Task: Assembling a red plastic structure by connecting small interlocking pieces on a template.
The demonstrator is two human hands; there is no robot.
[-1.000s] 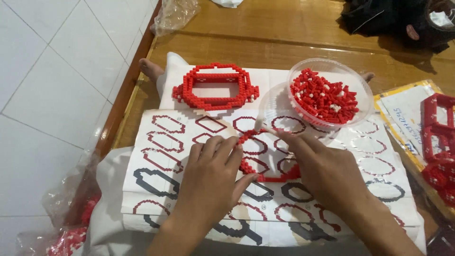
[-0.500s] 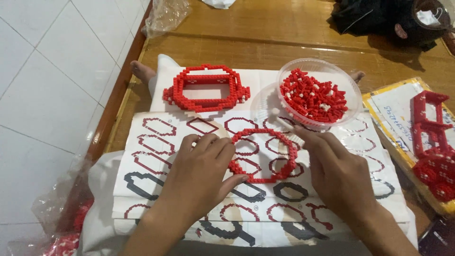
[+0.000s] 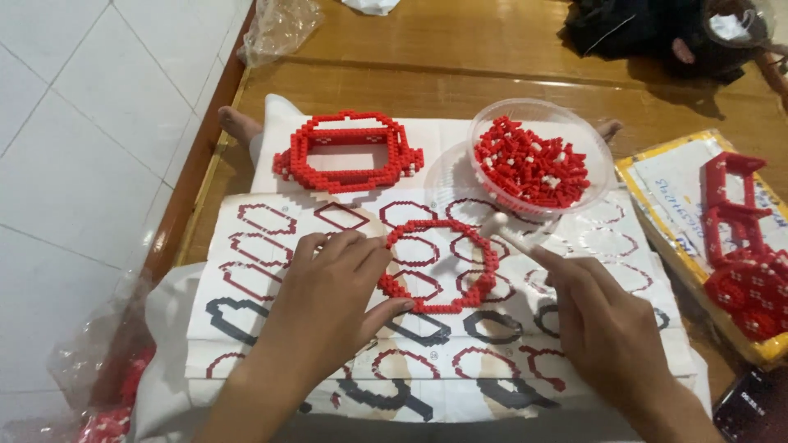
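Item 1: red brick ring (image 3: 442,267), an open oval loop of small building bricks, lying flat on the printed instruction sheet (image 3: 271,271) near the middle of the view. Item 2: left hand (image 3: 328,299), palm down on the sheet, fingers spread and slightly curled, fingertips touching the ring's left edge and thumb at its lower left; it steadies the ring without closing around it. Item 3: right hand (image 3: 607,328), fingers pinched together around a slim white stick tool (image 3: 513,238), whose rounded tip lies at the ring's upper right edge. Item 4: clear plastic bowl (image 3: 603,152) holding loose red and white bricks, standing just beyond the tool tip, on the upper right of the sheet. Item 5: larger red brick frame (image 3: 349,152), rectangular with an open centre, lying above the left hand, apart from the ring. Item 6: yellow-edged box (image 3: 657,176) at the right, bearing further red brick assemblies (image 3: 743,246). Item 7: wooden table (image 3: 460,49) under everything; crumpled clear plastic bag (image 3: 279,29) at its far left corner; white tiled floor (image 3: 82,123) to the left.
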